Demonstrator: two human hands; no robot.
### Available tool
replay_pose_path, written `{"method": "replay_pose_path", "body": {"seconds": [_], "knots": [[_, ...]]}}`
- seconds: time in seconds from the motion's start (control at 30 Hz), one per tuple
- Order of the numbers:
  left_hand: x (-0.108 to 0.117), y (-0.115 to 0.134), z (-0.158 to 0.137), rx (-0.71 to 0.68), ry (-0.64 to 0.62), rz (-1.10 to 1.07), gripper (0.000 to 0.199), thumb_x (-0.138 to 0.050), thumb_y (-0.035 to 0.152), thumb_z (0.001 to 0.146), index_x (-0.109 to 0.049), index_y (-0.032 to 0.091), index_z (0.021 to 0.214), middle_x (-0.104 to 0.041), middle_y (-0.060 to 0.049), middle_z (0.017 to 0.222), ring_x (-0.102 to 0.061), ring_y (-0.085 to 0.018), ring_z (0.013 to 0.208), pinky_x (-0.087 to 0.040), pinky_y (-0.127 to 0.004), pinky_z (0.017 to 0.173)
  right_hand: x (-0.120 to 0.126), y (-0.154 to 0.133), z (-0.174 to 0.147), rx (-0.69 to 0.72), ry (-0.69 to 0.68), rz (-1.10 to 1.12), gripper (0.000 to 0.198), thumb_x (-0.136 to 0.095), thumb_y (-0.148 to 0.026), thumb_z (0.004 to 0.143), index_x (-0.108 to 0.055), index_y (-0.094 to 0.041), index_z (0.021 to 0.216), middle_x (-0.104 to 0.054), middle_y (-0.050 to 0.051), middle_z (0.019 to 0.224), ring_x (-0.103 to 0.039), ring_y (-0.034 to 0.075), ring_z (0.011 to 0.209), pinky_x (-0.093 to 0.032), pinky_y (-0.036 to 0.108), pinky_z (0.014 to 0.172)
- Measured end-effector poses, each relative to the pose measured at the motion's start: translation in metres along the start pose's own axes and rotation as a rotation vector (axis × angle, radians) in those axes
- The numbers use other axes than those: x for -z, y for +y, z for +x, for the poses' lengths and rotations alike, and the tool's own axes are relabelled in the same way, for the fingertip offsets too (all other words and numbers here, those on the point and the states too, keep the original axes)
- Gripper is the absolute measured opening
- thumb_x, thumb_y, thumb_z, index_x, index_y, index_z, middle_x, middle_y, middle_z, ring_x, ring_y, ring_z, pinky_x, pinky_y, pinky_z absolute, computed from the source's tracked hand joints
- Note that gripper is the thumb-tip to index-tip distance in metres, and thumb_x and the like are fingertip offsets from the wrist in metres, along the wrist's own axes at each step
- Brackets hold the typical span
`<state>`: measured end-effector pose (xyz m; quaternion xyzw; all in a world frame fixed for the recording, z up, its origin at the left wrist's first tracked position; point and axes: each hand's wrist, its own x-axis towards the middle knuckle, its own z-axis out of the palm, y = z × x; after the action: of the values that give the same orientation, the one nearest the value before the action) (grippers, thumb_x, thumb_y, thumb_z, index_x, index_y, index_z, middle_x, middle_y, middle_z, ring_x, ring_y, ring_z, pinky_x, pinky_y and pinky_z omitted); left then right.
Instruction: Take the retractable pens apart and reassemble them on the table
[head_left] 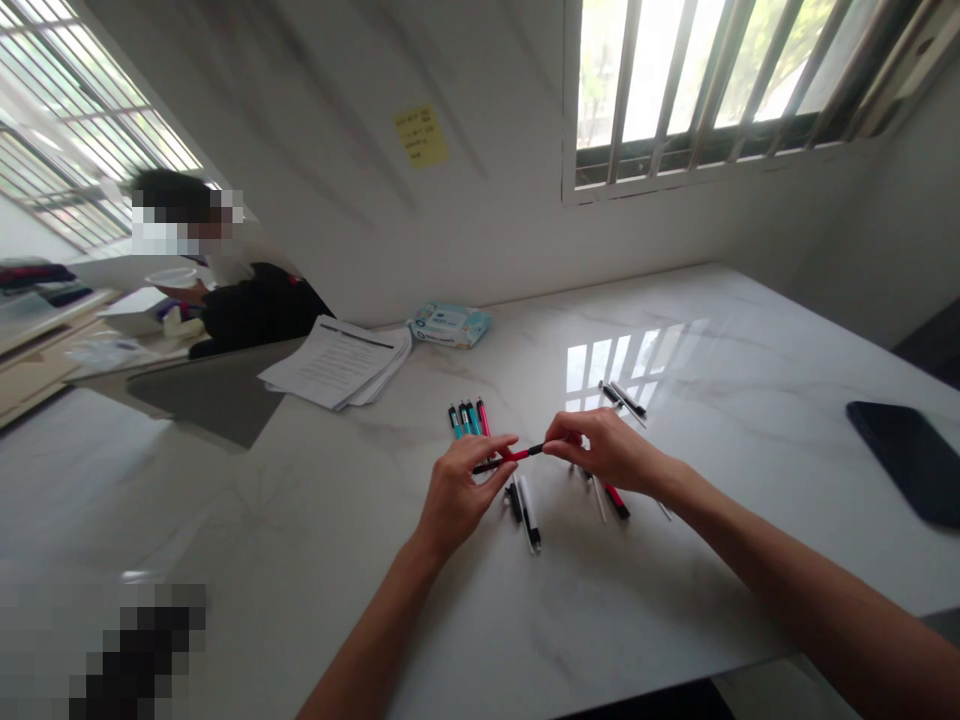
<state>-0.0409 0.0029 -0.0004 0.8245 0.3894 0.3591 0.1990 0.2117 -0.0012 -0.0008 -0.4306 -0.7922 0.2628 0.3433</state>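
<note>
Over the marble-patterned table, a red-and-black pen (519, 456) spans the gap between my two hands. My left hand (454, 495) pinches its red and black barrel between thumb and fingers. With fingertips closed, my right hand (611, 450) grips the black end; a bit of red shows by those fingers. Just beyond my left hand several assembled pens (465, 418), teal and red, lie in a row, partly hidden. Below the held pen are white and black pen parts (529, 510). A red-and-black pen piece (617, 502) and thin refills (599, 498) lie under my right hand.
More black and white pen parts (622, 397) lie behind my right hand. A phone (904, 462) rests at the right. Papers (337, 362) and a wipes pack (450, 326) are near the wall. Another person (255, 305) sits at the far left holding a clear container (171, 277).
</note>
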Motion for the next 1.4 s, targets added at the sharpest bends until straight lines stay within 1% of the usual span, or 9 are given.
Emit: {"method": "replay_pose_path", "body": {"seconds": [0.1,0.27,0.43,0.6,0.67,0.8,0.97,1.17,1.4], "knots": [[-0.001,0.0005,-0.0001,-0.001,-0.017,0.012,0.015,-0.074,0.028,0.091,-0.08,0.027,0.105,-0.079,-0.004,0.099,-0.071,-0.021,0.093,-0.055,-0.035,0.088,-0.0019,-0.0013,-0.0005,-0.053,-0.038,-0.064,0.038,-0.055,-0.039,0.104,-0.069,-0.018,0.075,-0.063,-0.001,0.06,-0.052,0.011,0.055,-0.036,0.025,0.058],[0.0,0.002,0.0005,0.038,-0.018,-0.011,0.013,-0.074,0.028,0.091,-0.081,0.027,0.102,-0.078,-0.004,0.095,-0.071,-0.02,0.09,-0.055,-0.032,0.082,-0.0015,-0.0024,-0.0005,0.019,-0.031,0.0,0.02,-0.071,-0.038,0.094,-0.072,-0.021,0.102,-0.072,0.002,0.081,-0.063,0.014,0.071,-0.043,0.025,0.066],[-0.0004,0.0033,0.0004,0.042,-0.04,-0.091,0.015,-0.072,0.028,0.093,-0.082,0.025,0.104,-0.077,-0.005,0.091,-0.071,-0.019,0.083,-0.056,-0.028,0.074,-0.0018,-0.003,0.0,-0.028,-0.048,-0.065,0.039,-0.055,-0.043,0.103,-0.07,-0.018,0.076,-0.063,0.0,0.061,-0.054,0.011,0.056,-0.036,0.026,0.058],[0.0017,0.0041,0.0008,0.055,-0.031,-0.092,0.016,-0.071,0.026,0.093,-0.082,0.025,0.105,-0.076,-0.005,0.09,-0.07,-0.018,0.081,-0.055,-0.027,0.072,-0.0013,-0.0013,-0.0004,0.06,0.018,-0.014,0.017,-0.073,-0.033,0.092,-0.071,-0.022,0.105,-0.072,0.003,0.087,-0.064,0.015,0.075,-0.046,0.027,0.07],[0.0022,0.0046,0.001,0.053,-0.031,-0.094,0.015,-0.071,0.026,0.093,-0.082,0.025,0.104,-0.075,-0.005,0.09,-0.07,-0.018,0.081,-0.055,-0.028,0.073,-0.0005,-0.0006,-0.0001,0.099,0.039,-0.039,0.009,-0.07,-0.03,0.094,-0.072,-0.021,0.095,-0.071,0.003,0.084,-0.063,0.016,0.076,-0.045,0.028,0.07],[0.0016,0.0052,0.0009,0.035,-0.036,-0.094,0.015,-0.072,0.027,0.093,-0.082,0.025,0.104,-0.075,-0.006,0.089,-0.07,-0.018,0.083,-0.055,-0.028,0.074,0.0,-0.0008,0.0002,0.086,0.002,-0.12,0.031,-0.063,-0.038,0.099,-0.069,-0.019,0.076,-0.065,0.002,0.071,-0.058,0.015,0.067,-0.04,0.028,0.065],[0.0014,0.0036,0.0001,0.042,-0.031,-0.079,0.016,-0.071,0.026,0.093,-0.081,0.026,0.106,-0.073,-0.004,0.088,-0.069,-0.017,0.082,-0.054,-0.027,0.073,-0.0002,-0.0014,-0.0009,0.085,-0.002,-0.044,0.016,-0.071,-0.036,0.094,-0.073,-0.022,0.102,-0.072,0.003,0.089,-0.063,0.014,0.073,-0.044,0.027,0.068],[-0.0004,0.0019,-0.0006,0.02,-0.057,-0.062,0.014,-0.07,0.026,0.094,-0.081,0.026,0.103,-0.071,-0.004,0.086,-0.066,-0.016,0.081,-0.053,-0.026,0.073,0.0003,-0.0026,-0.0006,0.023,-0.035,-0.164,0.033,-0.062,-0.04,0.1,-0.072,-0.019,0.077,-0.066,0.002,0.068,-0.056,0.013,0.061,-0.038,0.028,0.061],[-0.0008,0.001,-0.0006,0.04,-0.057,-0.051,0.015,-0.07,0.026,0.094,-0.081,0.026,0.104,-0.07,-0.003,0.087,-0.065,-0.015,0.081,-0.051,-0.026,0.073,-0.0019,-0.0001,-0.0008,0.066,-0.02,-0.123,0.01,-0.073,-0.031,0.092,-0.075,-0.022,0.095,-0.072,0.002,0.084,-0.063,0.015,0.076,-0.043,0.026,0.071]]}}
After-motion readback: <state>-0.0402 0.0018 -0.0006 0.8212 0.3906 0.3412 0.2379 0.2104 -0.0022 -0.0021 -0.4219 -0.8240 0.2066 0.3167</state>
